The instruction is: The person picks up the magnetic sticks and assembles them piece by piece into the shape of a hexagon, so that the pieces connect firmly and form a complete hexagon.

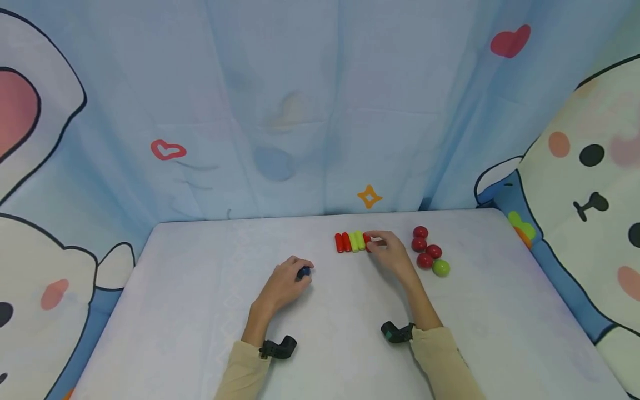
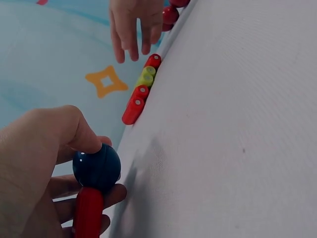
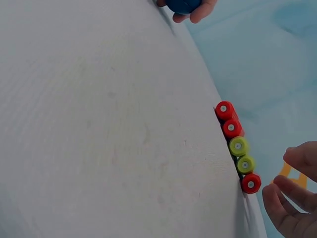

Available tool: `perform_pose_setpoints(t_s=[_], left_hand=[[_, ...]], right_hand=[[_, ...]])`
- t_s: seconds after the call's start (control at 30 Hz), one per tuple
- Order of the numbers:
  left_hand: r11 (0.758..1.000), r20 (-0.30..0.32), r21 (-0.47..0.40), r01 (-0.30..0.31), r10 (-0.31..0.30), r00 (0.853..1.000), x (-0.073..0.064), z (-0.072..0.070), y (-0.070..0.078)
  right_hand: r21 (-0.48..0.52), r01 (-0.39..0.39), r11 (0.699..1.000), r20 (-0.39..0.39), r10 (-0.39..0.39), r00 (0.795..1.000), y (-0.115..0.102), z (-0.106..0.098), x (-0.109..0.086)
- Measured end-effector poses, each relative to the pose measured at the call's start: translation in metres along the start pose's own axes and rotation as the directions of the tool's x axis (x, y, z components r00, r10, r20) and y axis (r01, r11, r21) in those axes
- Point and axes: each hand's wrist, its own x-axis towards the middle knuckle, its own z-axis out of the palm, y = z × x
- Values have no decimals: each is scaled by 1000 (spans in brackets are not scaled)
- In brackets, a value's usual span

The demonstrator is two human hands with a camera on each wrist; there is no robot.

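My left hand [image 1: 284,283] holds a glossy dark blue ball [image 2: 96,168] between thumb and fingers. Just below the ball in the left wrist view, a red rod [image 2: 88,213] lies in the same grip, its lower end cut off by the frame. On the table's far part stands a side-by-side row of short rods: two red rods [image 3: 228,118], two yellow-green rods [image 3: 241,155], then one red rod [image 3: 250,183] at the right end. Beside that end rod is my right hand [image 1: 390,254], its loosely bent fingers and thumb apart with nothing between them.
To the right of my right hand lie several red balls [image 1: 419,244] in a cluster with one green ball [image 1: 441,268]. A white cloth covers the table [image 1: 340,333]. Behind it hangs a light blue printed curtain [image 1: 310,111].
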Motion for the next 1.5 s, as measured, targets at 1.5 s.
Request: perform_pose_setpoints(t_s=[1.5], left_hand=[[999,103,-33,-42,45,994,2,-4,-9]], right_hand=[[-182,-228,957,-88,215,973,13,-5,6]])
